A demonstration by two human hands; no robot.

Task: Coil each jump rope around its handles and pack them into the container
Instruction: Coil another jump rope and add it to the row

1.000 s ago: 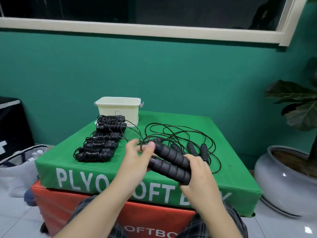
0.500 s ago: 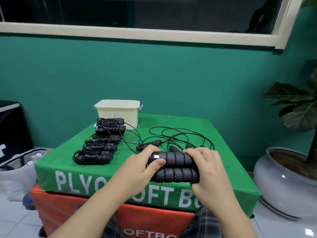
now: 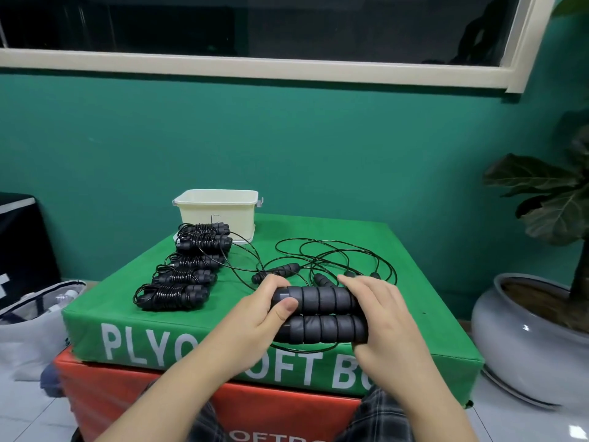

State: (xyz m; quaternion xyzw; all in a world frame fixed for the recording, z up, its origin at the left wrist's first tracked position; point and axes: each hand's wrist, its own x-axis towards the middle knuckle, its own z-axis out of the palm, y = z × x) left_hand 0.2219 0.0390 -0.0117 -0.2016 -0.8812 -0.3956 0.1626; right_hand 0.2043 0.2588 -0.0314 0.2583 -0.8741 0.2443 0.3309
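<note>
both hands, left and right, curl their fingers around two ribbed foam handles held side by side at the green padded box's front edge.

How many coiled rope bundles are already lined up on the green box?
5, possibly more hidden: two by the container at and, then, and nearest.

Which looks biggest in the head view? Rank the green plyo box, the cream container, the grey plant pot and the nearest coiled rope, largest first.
1. green plyo box
2. grey plant pot
3. cream container
4. nearest coiled rope
The container and the rope look close in size; the container sits farther back, so that order is unsure.
</note>
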